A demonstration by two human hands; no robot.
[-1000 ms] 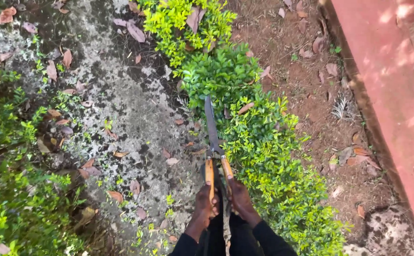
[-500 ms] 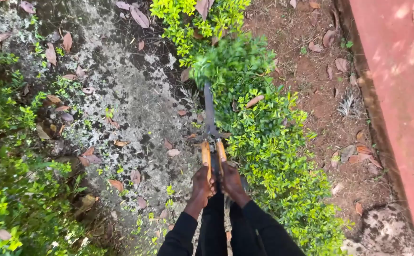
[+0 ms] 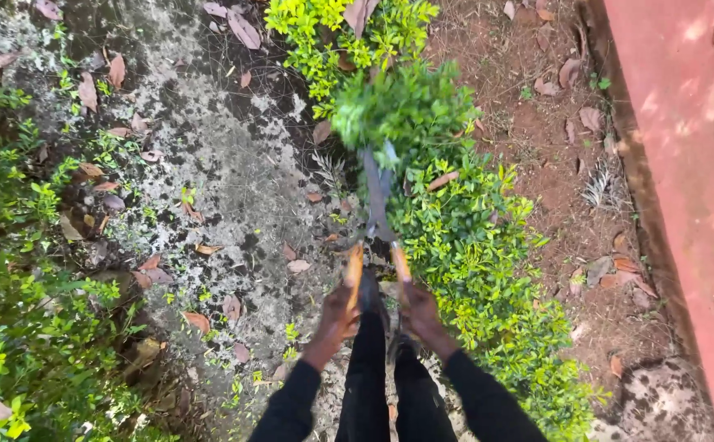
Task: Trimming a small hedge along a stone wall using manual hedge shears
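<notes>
Two bare hands close around the two orange wooden handles of a pair of long-bladed grey metal hedge shears (image 3: 377, 205) — the left hand (image 3: 339, 311) wraps the left handle, the right hand (image 3: 420, 309) the right one, fingers curled fully shut on the smooth rounded grips. The handles sit close together, nearly parallel, and the two dull steel blades ahead of the hands lie together as one narrow tapered strip. Both forearms wear black sleeves.

Just beyond the blade tips, a dense rounded tuft of small dark green leaves (image 3: 406, 106) blurs over the tips, so I cannot tell whether the blades touch it. To the right of the grip and running forward stands a low hedge of glossy yellow-green leaves (image 3: 471, 245). Left of the grip lies rough, mottled grey concrete ground (image 3: 234, 164) strewn with dry brown leaves. Further right is bare reddish soil (image 3: 569, 147), then a smooth red painted wall (image 3: 692, 164). Far left grows another leafy green shrub (image 3: 13, 327).
</notes>
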